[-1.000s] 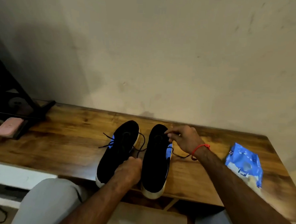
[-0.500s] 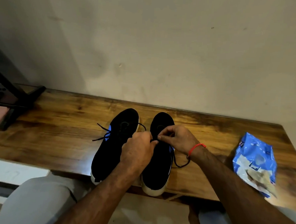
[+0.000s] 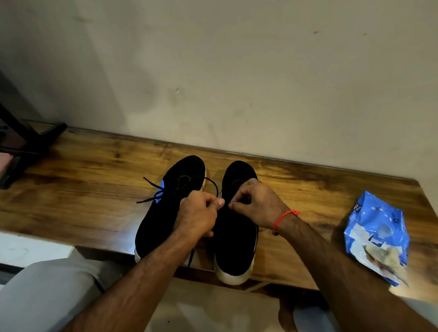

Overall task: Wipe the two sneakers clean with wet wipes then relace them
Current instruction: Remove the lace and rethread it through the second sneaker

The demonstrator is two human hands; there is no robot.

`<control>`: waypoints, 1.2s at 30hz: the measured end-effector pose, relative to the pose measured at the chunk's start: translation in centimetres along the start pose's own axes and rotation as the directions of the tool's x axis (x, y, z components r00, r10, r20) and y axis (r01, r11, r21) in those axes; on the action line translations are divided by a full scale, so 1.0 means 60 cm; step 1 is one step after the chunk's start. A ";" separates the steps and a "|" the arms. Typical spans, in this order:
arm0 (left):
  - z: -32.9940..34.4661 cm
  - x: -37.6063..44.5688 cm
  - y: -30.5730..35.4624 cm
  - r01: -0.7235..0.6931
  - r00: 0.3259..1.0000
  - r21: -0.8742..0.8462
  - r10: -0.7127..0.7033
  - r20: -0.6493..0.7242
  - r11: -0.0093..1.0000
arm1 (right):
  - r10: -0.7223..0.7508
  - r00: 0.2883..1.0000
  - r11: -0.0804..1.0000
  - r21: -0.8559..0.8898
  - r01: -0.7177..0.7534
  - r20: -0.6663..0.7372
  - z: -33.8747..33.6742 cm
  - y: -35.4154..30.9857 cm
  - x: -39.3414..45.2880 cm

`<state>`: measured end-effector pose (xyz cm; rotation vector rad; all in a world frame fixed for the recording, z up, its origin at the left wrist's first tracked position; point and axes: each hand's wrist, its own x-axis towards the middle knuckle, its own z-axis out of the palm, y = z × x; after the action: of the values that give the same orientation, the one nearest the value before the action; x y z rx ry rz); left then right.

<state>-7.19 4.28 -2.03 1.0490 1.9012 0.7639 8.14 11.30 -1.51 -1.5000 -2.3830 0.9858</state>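
Lacing under way on the right sneaker (image 3: pixel 234 232).
Left hand (image 3: pixel 197 216) and right hand (image 3: pixel 257 206) each pinch the lace; advise even tension, ends level.

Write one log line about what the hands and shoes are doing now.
left hand: pinches lace | right hand: pinches lace over right sneaker | left sneaker: laces loose | wipes pack: untouched

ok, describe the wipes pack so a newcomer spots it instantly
Start at the wooden table against the wall. Right of the two black sneakers, near the table's right end, lies the wipes pack. It is the only blue, crinkled plastic packet there.
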 end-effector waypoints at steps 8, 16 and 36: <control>0.005 -0.008 0.005 -0.077 0.997 0.013 0.078 -0.013 0.997 | 0.003 1.000 0.998 -0.068 -0.004 -0.022 0.003 0.000 -0.004; 0.005 -0.020 0.008 -0.149 0.989 0.046 0.150 0.001 0.988 | -0.058 0.998 0.995 -0.076 0.059 0.008 0.002 0.000 -0.014; -0.033 -0.001 0.046 -0.164 0.943 -0.434 0.012 -0.332 0.886 | -0.020 1.000 0.992 -0.125 0.023 0.022 0.005 0.014 -0.016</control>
<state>-7.85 5.30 1.16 0.7466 1.8072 1.4312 9.09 10.57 -2.05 -1.5081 -2.5128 0.8669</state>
